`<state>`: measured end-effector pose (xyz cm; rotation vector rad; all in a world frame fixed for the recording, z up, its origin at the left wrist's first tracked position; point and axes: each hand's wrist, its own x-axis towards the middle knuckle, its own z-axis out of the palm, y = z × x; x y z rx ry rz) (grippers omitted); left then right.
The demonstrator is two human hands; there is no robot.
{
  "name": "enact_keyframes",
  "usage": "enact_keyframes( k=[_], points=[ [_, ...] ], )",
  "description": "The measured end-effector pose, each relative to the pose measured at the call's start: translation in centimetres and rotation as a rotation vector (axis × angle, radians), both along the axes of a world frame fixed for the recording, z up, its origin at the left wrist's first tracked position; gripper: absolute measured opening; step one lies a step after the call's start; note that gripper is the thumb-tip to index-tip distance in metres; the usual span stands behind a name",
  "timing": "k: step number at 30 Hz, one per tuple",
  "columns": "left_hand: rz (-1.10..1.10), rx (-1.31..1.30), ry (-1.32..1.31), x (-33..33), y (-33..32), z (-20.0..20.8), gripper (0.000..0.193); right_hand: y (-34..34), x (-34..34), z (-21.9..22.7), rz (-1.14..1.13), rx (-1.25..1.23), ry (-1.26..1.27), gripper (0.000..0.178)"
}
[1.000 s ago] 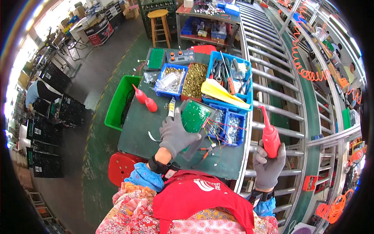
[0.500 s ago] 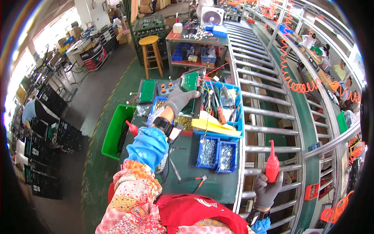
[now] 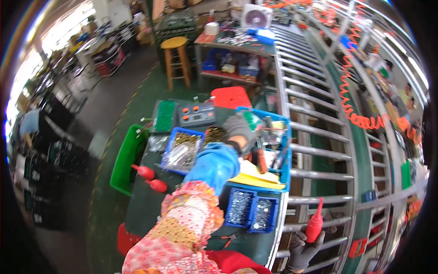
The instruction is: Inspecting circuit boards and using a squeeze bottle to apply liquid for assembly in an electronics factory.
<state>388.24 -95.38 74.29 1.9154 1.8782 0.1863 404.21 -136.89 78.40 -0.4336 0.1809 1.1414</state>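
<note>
My left hand [image 3: 241, 130], in a grey glove, reaches over the large blue tray [image 3: 286, 157] at the table's far right. Its fingers are closed at the edge of a green circuit board [image 3: 252, 119], partly hidden and blurred. Low on the right, over the rollers, my gloved right hand [image 3: 303, 250] grips a red squeeze bottle [image 3: 314, 227] with its thin nozzle upward. Inside the tray lie an orange-handled tool [image 3: 261, 156] and yellow sheets [image 3: 258, 175]. Another green board [image 3: 164, 116] rests at the table's far left, beside a grey control box [image 3: 197, 115] with orange knobs.
Two red bottles [image 3: 145, 172] lie on the left of the table, by a green bin [image 3: 124, 160]. Blue boxes of small metal parts [image 3: 239, 206] stand near the right edge. A roller conveyor [image 3: 319, 174] runs alongside; a red stool [image 3: 232, 97] stands beyond the table.
My left hand and the circuit board have moved right, over the blue tray, uncovering the control box and red stool. My right hand with the bottle sits lower in view. The view has shifted.
</note>
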Motion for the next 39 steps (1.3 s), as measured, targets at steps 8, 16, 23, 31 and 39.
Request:
enact_keyframes(
  k=[8, 16, 23, 31, 39],
  points=[
    [-0.032, 0.200, -0.004, -7.3, 2.6, -0.1, 0.084, 5.6, -0.4, -1.2, 0.202, -0.034, -0.037, 0.051],
    [-0.304, 0.077, 0.434, -18.0, 10.0, -3.5, 0.105, 8.7, -0.4, -1.5, 0.262, -0.295, -0.319, 0.064],
    [-0.469, -0.094, 0.563, -16.0, 15.1, -7.4, 0.127, 10.1, 0.4, -2.9, 0.260, -0.449, -0.386, 0.068],
    [-0.486, -0.185, 0.556, -15.0, 15.7, -6.1, 0.126, 12.0, 0.4, -4.1, 0.205, -0.522, -0.332, 0.065],
    [-0.412, 0.075, 0.446, -13.2, 13.1, 0.4, 0.123, 11.3, 1.2, -4.3, 0.277, -0.279, -0.233, 0.062]
  ],
)
